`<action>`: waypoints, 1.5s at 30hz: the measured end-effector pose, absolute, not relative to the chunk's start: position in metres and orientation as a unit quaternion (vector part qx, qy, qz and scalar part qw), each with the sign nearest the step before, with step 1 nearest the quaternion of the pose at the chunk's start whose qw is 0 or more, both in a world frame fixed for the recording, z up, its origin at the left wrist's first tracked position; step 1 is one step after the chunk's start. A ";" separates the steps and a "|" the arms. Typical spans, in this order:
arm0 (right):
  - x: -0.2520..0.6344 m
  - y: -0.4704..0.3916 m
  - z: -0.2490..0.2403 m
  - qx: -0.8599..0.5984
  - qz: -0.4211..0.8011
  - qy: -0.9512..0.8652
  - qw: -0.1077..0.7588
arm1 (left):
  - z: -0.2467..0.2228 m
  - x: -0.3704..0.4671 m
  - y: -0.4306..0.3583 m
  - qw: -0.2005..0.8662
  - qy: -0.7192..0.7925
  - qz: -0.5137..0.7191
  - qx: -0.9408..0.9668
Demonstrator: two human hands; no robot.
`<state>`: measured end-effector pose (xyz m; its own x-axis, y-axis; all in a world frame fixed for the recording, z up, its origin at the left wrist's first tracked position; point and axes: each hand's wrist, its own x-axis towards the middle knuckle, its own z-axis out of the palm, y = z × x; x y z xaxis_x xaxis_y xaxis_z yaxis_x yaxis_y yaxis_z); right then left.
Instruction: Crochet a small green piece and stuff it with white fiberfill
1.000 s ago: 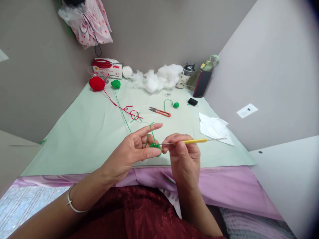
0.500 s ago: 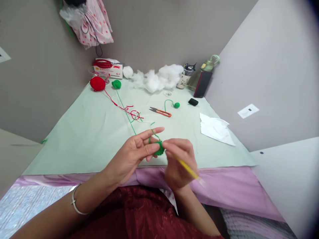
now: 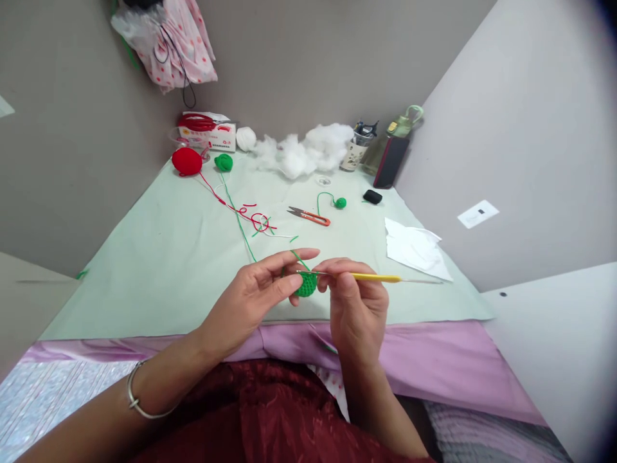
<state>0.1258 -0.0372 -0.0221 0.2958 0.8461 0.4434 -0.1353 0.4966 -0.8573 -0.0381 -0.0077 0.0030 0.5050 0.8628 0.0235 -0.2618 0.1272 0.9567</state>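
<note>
Near the table's front edge, my left hand (image 3: pixel 258 289) pinches a small round green crochet piece (image 3: pixel 305 285), with green yarn (image 3: pixel 299 259) running over its raised index finger. My right hand (image 3: pixel 359 302) holds a crochet hook with a yellow handle (image 3: pixel 376 277). The hook lies nearly level, its metal tip at the top edge of the green piece and its other end pointing right. A strand leads from my left hand back to a green yarn ball (image 3: pixel 223 163).
Orange-handled snips (image 3: pixel 309 216), a tiny green ball (image 3: pixel 340 203) and red yarn scraps (image 3: pixel 260 222) lie beyond my hands. Behind are a red yarn ball (image 3: pixel 187 161), white stuffing (image 3: pixel 303 151), a pen cup (image 3: pixel 355 151) and a bottle (image 3: pixel 399 128). White paper (image 3: pixel 417 247) lies right.
The hook has swung from slanting down to the right to nearly level. My right hand has turned, and the green piece shows more of its stitched face.
</note>
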 end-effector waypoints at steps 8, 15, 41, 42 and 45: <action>0.127 -0.034 -0.016 -0.342 0.396 -0.453 0.722 | 0.004 -0.039 -0.008 0.669 0.332 0.426 0.512; 0.129 -0.041 -0.016 -0.375 0.335 -0.510 0.699 | 0.008 -0.040 -0.009 0.603 0.358 0.427 0.570; 0.128 -0.042 -0.014 -0.370 0.272 -0.517 0.723 | 0.009 -0.039 -0.001 0.757 0.309 0.409 0.405; 0.128 -0.040 -0.014 -0.364 0.297 -0.514 0.717 | 0.008 -0.038 -0.002 0.752 0.307 0.408 0.418; 0.126 -0.038 -0.018 -0.371 0.320 -0.509 0.707 | 0.004 -0.036 -0.006 0.745 0.291 0.408 0.439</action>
